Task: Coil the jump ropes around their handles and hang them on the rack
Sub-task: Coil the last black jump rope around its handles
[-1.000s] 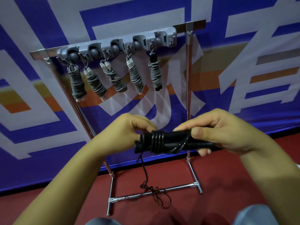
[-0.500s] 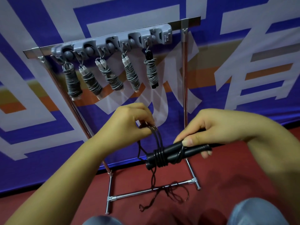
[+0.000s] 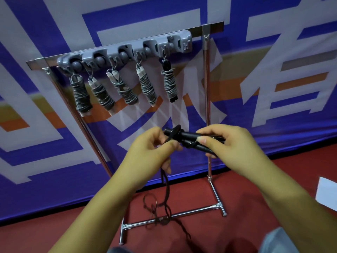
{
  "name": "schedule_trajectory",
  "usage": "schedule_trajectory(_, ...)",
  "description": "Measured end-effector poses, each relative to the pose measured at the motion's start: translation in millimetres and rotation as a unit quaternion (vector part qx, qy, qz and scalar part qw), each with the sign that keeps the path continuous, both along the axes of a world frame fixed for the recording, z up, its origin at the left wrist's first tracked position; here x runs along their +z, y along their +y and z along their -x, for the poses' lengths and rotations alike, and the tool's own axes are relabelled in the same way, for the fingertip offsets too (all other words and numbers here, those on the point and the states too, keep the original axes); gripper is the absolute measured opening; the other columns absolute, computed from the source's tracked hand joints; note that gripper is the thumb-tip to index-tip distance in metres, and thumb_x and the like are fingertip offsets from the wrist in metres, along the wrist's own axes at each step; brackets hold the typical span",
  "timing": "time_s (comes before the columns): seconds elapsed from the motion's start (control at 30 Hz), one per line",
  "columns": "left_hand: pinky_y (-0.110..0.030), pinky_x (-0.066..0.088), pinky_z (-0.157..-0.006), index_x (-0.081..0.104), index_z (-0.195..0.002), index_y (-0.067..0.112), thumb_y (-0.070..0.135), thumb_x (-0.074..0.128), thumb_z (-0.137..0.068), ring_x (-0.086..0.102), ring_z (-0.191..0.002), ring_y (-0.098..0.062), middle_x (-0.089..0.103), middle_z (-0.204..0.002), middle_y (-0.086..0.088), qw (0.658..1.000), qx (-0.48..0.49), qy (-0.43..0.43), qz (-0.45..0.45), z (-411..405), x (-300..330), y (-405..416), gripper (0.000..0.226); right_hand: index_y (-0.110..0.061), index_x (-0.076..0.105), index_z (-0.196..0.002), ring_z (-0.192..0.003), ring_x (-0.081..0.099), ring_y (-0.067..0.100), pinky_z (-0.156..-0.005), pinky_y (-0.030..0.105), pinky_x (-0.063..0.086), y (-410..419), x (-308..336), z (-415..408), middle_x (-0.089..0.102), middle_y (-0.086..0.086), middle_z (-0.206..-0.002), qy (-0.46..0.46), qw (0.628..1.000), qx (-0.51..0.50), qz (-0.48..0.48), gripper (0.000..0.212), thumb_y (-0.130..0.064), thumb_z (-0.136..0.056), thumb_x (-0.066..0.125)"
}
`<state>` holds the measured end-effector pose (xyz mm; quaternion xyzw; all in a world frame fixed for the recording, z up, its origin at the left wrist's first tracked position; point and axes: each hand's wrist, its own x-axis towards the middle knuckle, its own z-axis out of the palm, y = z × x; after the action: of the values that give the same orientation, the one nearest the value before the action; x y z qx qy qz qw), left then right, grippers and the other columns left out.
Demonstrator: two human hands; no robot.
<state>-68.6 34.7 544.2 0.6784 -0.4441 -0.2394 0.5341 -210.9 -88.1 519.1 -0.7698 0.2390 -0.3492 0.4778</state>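
Note:
My right hand [image 3: 229, 143] grips the two black handles [image 3: 189, 138] of a black jump rope, held together and pointing left, with a few turns of cord around their left end. My left hand [image 3: 151, 152] pinches the black cord [image 3: 166, 187] just below the handles. The loose cord drops to a tangle on the red floor [image 3: 158, 216]. Behind stands the metal rack [image 3: 207, 99] with a grey hook bar [image 3: 127, 53]. Several coiled ropes [image 3: 145, 86] hang from the bar's hooks; the rightmost one [image 3: 170, 84] has black handles.
A blue, white and orange banner [image 3: 273, 70] covers the wall behind the rack. The rack's foot bar [image 3: 191, 214] lies on the red floor under the loose cord. A white sheet [image 3: 326, 192] lies at the right edge. My knees show at the bottom.
Both hands have risen and come closer together. My left hand has brought the cord back to the handles, and the loose tangle has shifted on the floor.

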Motion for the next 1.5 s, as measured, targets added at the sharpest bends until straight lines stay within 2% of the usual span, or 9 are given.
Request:
schedule_trajectory(0.2, -0.011, 0.024, -0.03, 0.056, -0.082, 0.009, 0.017, 0.053, -0.089, 0.027, -0.027, 0.002, 0.066, -0.067, -0.014, 0.927, -0.183, 0.326, -0.023, -6, -4, 2, 0.011, -0.034, 0.067, -0.095, -0.084, 0.067, 0.0, -0.069, 0.012, 0.053, 3, -11, -8, 0.066, -0.017, -0.088, -0.091, 0.994, -0.05, 0.035, 0.022, -0.013, -0.089, 0.063)
schedule_trajectory(0.37, -0.014, 0.025, -0.032, 0.043, -0.14, 0.015, 0.054, 0.03, -0.095, 0.03, -0.03, -0.005, 0.064, -0.058, -0.012, 0.776, -0.402, 0.485, -0.036, -27, -20, -9, 0.061, -0.014, 0.07, -0.11, -0.092, 0.06, 0.003, -0.077, 0.007, 0.047, 2, -16, -13, 0.064, -0.012, -0.09, -0.075, 0.97, -0.1, 0.21, 0.022, -0.019, -0.09, 0.062)
schedule_trajectory(0.47, -0.016, 0.03, -0.034, 0.04, -0.143, 0.021, 0.054, 0.02, -0.097, 0.034, -0.031, -0.007, 0.065, -0.059, -0.008, 0.736, -0.446, 0.509, -0.035, -35, -29, -15, 0.06, -0.011, 0.069, -0.112, -0.086, 0.061, 0.008, -0.076, 0.017, 0.049, 0, -19, -14, 0.068, -0.001, -0.092, -0.066, 0.95, -0.113, 0.283, 0.028, -0.021, -0.087, 0.06)
schedule_trajectory(0.7, -0.012, 0.042, -0.038, 0.078, -0.079, 0.008, 0.029, 0.059, -0.074, 0.052, -0.04, -0.001, 0.064, -0.058, 0.0, 0.878, -0.168, 0.448, 0.028, -12, -23, -17, 0.028, -0.012, 0.068, -0.114, -0.077, 0.066, 0.02, -0.06, 0.04, 0.057, 4, -24, -15, 0.068, 0.002, -0.092, -0.048, 0.932, -0.12, 0.338, 0.037, -0.033, -0.09, 0.049)
schedule_trajectory(0.83, -0.013, 0.048, -0.042, 0.074, -0.097, -0.001, 0.011, 0.085, -0.061, 0.062, -0.05, -0.005, 0.073, -0.085, -0.013, 0.817, -0.244, 0.523, 0.017, -17, -21, -15, 0.039, -0.011, 0.068, -0.114, -0.077, 0.067, 0.02, -0.059, 0.039, 0.057, 4, -23, -17, 0.069, 0.003, -0.092, -0.041, 0.925, -0.126, 0.355, 0.038, -0.032, -0.091, 0.047)
schedule_trajectory(1.03, -0.018, 0.034, -0.043, 0.061, -0.125, 0.009, 0.028, 0.056, -0.094, 0.056, -0.044, -0.01, 0.072, -0.088, -0.012, 0.711, -0.321, 0.625, 0.017, -23, -29, -19, 0.037, -0.013, 0.066, -0.116, -0.085, 0.065, 0.013, -0.07, 0.029, 0.053, 2, -27, -17, 0.068, 0.0, -0.097, -0.062, 0.941, -0.113, 0.314, 0.036, -0.033, -0.09, 0.052)
schedule_trajectory(1.17, -0.015, 0.045, -0.043, 0.075, -0.094, 0.011, 0.018, 0.081, -0.072, 0.058, -0.044, -0.006, 0.072, -0.078, -0.004, 0.769, -0.266, 0.58, 0.023, -16, -22, -19, 0.024, -0.011, 0.068, -0.114, -0.086, 0.061, 0.007, -0.076, 0.014, 0.048, 4, -25, -16, 0.068, -0.001, -0.095, -0.076, 0.949, -0.112, 0.285, 0.031, -0.025, -0.087, 0.061)
schedule_trajectory(1.3, -0.04, 0.059, -0.07, 0.074, -0.08, 0.003, 0.013, 0.086, -0.06, 0.072, -0.083, -0.021, 0.073, -0.091, -0.012, 0.832, -0.241, 0.497, 0.039, -16, -14, -17, 0.025, -0.013, 0.069, -0.11, -0.091, 0.06, -0.002, -0.077, 0.003, 0.043, 9, -21, -13, 0.063, -0.012, -0.092, -0.107, 0.96, -0.11, 0.235, 0.027, -0.018, -0.085, 0.061)
schedule_trajectory(1.5, -0.034, 0.058, -0.066, 0.071, -0.077, 0.003, 0.0, 0.073, -0.072, 0.071, -0.072, -0.019, 0.071, -0.082, -0.013, 0.927, -0.21, 0.308, -0.026, -13, 2, -7, 0.006, -0.04, 0.064, -0.097, -0.09, 0.062, -0.007, -0.075, 0.004, 0.043, 25, -15, -5, 0.067, -0.019, -0.091, -0.164, 0.979, -0.094, 0.08, 0.022, -0.021, -0.086, 0.066)
